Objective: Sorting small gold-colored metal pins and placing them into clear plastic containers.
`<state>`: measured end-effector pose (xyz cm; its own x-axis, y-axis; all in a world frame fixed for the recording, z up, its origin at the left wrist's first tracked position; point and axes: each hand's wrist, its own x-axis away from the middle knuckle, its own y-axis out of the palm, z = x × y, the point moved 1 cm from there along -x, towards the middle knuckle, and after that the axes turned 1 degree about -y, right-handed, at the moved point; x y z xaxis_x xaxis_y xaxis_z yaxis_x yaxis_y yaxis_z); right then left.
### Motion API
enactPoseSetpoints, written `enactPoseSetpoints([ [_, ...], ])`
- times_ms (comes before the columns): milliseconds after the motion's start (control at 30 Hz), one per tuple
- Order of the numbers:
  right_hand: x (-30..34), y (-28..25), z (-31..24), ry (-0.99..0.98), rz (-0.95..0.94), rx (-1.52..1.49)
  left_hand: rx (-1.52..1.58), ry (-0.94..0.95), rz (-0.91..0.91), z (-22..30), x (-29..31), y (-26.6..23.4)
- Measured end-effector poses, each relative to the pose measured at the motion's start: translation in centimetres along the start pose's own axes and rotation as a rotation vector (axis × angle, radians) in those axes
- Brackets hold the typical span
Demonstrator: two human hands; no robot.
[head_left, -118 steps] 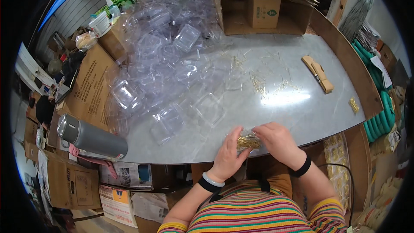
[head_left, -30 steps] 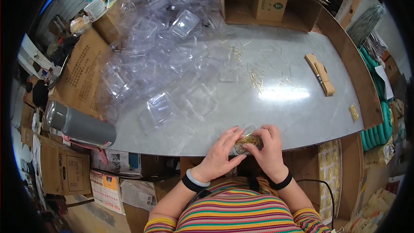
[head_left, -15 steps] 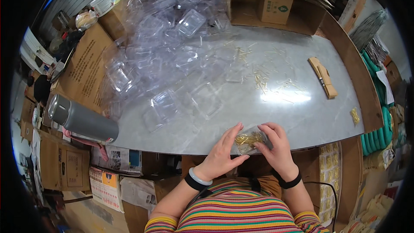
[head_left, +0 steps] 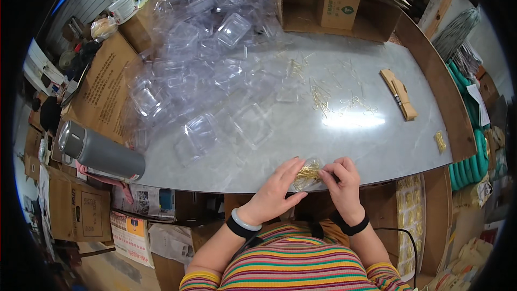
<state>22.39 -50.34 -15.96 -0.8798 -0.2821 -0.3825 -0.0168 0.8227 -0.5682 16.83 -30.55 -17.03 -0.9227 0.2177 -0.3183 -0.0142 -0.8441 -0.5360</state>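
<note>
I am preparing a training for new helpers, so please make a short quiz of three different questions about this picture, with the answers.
1. Choose: what is inside the clear box between the left hand and the right hand?
A) black screws
B) thin gold pieces
C) green buttons

2. True or false: a black band is on the right wrist.

3. Complete: seen by the person, the large heap of clear plastic boxes lies toward the ____ side of the table.

Key: 1. B; 2. True; 3. left.
</note>
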Motion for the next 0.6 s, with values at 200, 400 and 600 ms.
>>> enactPoseSetpoints([
  [200, -1.6, -1.5, 1.4, 0.097, -0.249, -0.256, -0.007, -0.001, -0.001, 0.3, 0.2, 0.0],
  [400, -1.8, -0.4, 0.6, 0.030, -0.166, -0.021, -0.005, -0.002, -0.026, 0.1, -0.1, -0.1],
  [600, -0.1, 0.2, -0.8, -0.348, -0.194, 0.263, 0.065, -0.047, -0.006, 0.0, 0.1, 0.1],
])
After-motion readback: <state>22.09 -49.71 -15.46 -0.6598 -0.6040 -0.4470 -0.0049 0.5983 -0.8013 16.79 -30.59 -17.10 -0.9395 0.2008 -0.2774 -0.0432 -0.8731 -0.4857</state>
